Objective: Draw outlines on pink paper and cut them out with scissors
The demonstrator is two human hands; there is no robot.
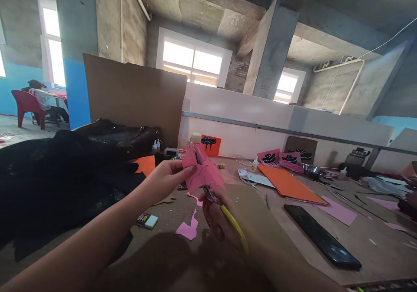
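Observation:
Between thumb and fingers, my left hand [171, 174] pinches a piece of pink paper [206, 170] with dark lines drawn on it, held up above the table. My right hand [218, 218] is wrapped around yellow-handled scissors [233, 222], whose metal blades meet the lower edge of the paper. How far the blades are parted is hard to make out. Below the hands, a pink paper scrap [189, 229] lies on the brown board, with a thinner pink strip just above it. An eraser [148, 220] in a dark sleeve rests left of the scraps.
Black material [65, 170] is heaped at left. A black phone [321, 235] lies at right, near orange sheets [289, 183] and a pink sheet [339, 210]. Small glue bottles, a metal bowl [312, 170] and decorated cards stand toward the back. A person [42, 96] sits far left; another person's hand shows at the right edge.

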